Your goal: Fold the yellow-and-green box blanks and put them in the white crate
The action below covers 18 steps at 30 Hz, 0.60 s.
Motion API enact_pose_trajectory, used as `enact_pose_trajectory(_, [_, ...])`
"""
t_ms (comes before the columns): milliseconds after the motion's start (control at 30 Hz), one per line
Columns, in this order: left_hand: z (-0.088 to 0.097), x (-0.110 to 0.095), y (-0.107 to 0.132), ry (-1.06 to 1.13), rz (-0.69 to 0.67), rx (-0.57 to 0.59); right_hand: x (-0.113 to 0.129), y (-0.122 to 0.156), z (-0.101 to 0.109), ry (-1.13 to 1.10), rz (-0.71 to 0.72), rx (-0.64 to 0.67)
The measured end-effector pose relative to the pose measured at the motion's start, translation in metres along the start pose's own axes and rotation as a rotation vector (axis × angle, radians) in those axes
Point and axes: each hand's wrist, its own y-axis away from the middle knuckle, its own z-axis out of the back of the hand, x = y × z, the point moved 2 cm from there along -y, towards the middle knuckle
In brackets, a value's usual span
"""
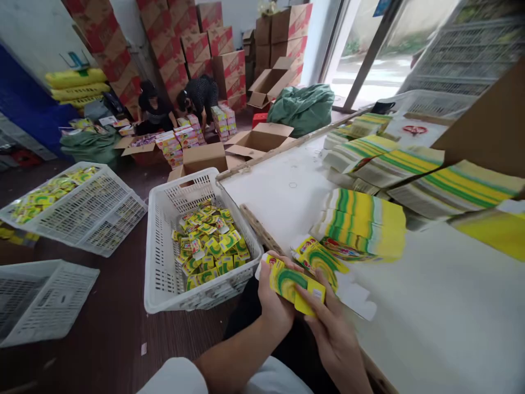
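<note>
You are handling one yellow-and-green printed carton [287,282], held above your lap between the perforated white plastic basket [158,273] and the white tabletop [430,306]. Your left hand [276,306] is closed around the carton's left end, thumb on the upper side; your right hand [334,325] has partly extended fingers on the right end, beside a white label; whether it pinches there cannot be told. The step appears to be shaping or closing the carton. The next move calls for a steady left grip while the right fingertips square the end without creasing the panel. Loose flat cartons [318,262] lie beside your hands, near a carton stack [365,219]. The held carton's underside and any contents are hidden, its small print is unreadable, and the cardboard sheet [488,120] is cut off at the right edge.
</note>
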Motion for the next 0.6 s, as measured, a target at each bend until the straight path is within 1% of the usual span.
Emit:
enact_pose_trajectory(67, [0.002,0.001,0.001,-0.008,0.012,-0.002,0.0,-0.001,0.007,-0.042,0.008,0.039])
enact_pose_trajectory(133, [0.002,0.003,0.002,-0.002,0.038,0.003,0.001,0.0,0.008,-0.068,-0.004,0.057])
enact_pose_trajectory(167, [0.002,0.003,0.003,0.001,0.046,0.008,0.001,0.001,0.006,-0.069,-0.029,0.035])
enact_pose_trajectory(267, [-0.001,0.006,0.008,0.006,0.056,0.027,0.001,0.004,-0.002,-0.053,-0.131,-0.108])
enact_pose_trajectory(300, [-0.001,0.006,0.01,0.013,0.058,0.033,0.001,0.005,-0.004,-0.043,-0.145,-0.139])
enact_pose_trajectory(333, [-0.001,0.006,0.01,0.021,0.058,0.034,0.001,0.005,-0.005,-0.033,-0.14,-0.139])
enact_pose_trajectory(400, [0.002,0.004,0.008,0.033,0.051,0.015,0.001,0.003,-0.004,-0.022,-0.096,-0.062])
enact_pose_trajectory(500, [0.008,-0.002,0.001,-0.01,0.026,-0.05,0.004,-0.002,0.005,-0.057,-0.048,0.117])
enact_pose_trajectory(533, [0.01,-0.004,-0.001,-0.045,0.018,-0.068,0.006,-0.004,0.007,-0.081,-0.056,0.159])
enact_pose_trajectory(600, [0.014,-0.008,-0.003,-0.143,0.012,-0.08,0.011,-0.007,0.008,-0.128,-0.103,0.175])
